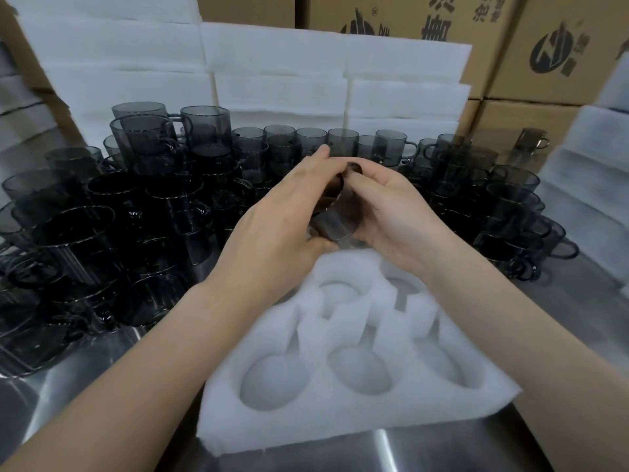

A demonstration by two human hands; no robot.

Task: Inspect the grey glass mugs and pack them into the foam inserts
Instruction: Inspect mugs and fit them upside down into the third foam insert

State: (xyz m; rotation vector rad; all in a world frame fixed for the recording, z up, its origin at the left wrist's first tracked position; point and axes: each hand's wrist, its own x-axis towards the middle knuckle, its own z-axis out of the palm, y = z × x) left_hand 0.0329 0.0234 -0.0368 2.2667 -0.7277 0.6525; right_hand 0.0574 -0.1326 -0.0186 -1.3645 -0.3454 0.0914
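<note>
1. Fingers. Your left fingers (320, 161) curl over the top and left side of one grey glass mug (335, 223), with the thumb under its near lower edge. Your right fingers (362, 185) curl round its right side. Both sets are clamped on the glass, so your left hand (282, 216) and right hand (391, 212) grip it together.

2. Held mug. It is tilted between your palms, raised off the counter (102, 376), above the far edge of the foam insert (306, 427). Its handle is hidden or blurred and cannot be placed.

3. Foam insert. White, it lies flat on the counter just in front of you, under your wrists. The near row has three round cavities, each with a slot running back. Two more cavities show behind them, and your right forearm covers the rest of that row.

4. Counter. Brushed steel, it carries the insert and all the loose stock.

5. Left stock (102, 216). You have a dense cluster of grey mugs here, stacked in layers with handles pointing many ways, just beside the insert's left edge.

6. Back row (343, 141). Upright mugs stand beyond your hands, some stacked in twos.

7. Right stock (510, 206). A second stacked cluster stands near your right forearm.

8. Lone mug (531, 141). It stands apart at the far right, in front of the cardboard boxes.

9. Foam sheets (306, 63). White slabs are piled behind the mugs, and more foam is stacked at the right edge (595, 148).

10. Cardboard boxes (561, 46). Brown with black printed logos, they are stacked behind the foam.
</note>
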